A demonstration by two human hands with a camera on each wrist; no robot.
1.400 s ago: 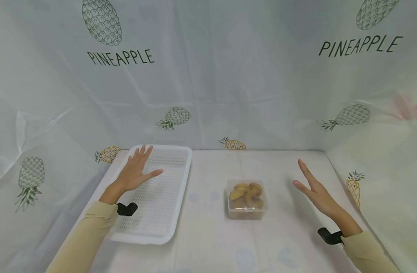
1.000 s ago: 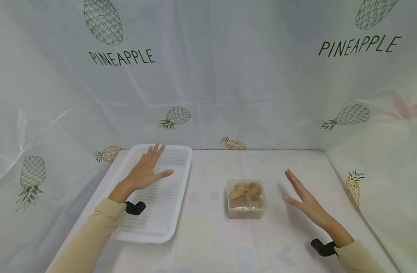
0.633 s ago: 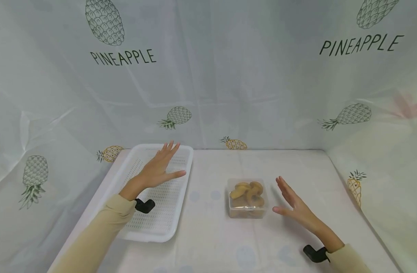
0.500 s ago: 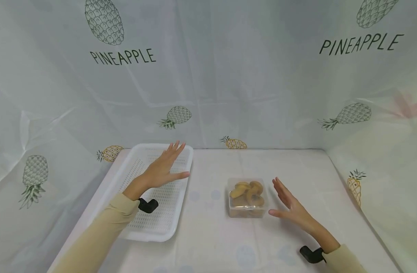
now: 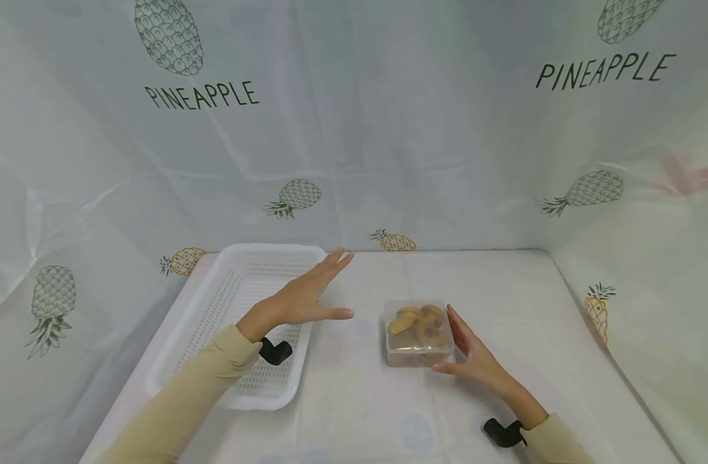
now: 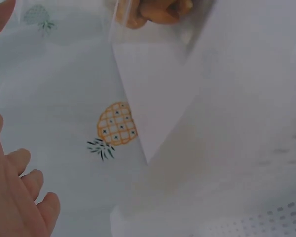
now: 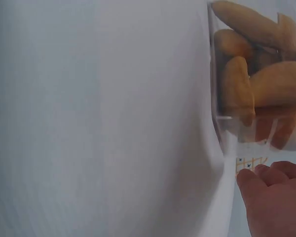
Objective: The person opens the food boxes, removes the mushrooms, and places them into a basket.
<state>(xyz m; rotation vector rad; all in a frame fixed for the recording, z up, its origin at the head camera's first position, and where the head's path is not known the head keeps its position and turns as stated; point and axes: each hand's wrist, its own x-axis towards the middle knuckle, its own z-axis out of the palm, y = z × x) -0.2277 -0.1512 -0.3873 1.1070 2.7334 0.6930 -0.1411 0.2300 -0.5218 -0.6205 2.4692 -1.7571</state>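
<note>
A clear plastic box point(image 5: 401, 358) with a lid sits on the table right of the middle, with tan, curved pieces point(image 5: 428, 332) inside whose kind I cannot tell. My right hand point(image 5: 475, 361) is at its right side, fingers straight along that side and thumb by the front corner. In the right wrist view the same hand point(image 7: 278, 197) lies close by the box point(image 7: 227, 129); whether it touches is unclear. My left hand point(image 5: 307, 299) hovers with spread, straight fingers over the right rim of a white perforated basket point(image 5: 300, 370), holding nothing.
The table's white cloth point(image 5: 354, 412) has pale blue dots. Behind and at the sides hang pale sheets point(image 5: 435, 161) printed with pineapples. Black cameras, including the left one point(image 5: 276, 352), are strapped to both wrists.
My right hand has moved left up to the box's right side. My left hand has moved right, from above the basket's middle to over its right rim. Box and basket stay put.
</note>
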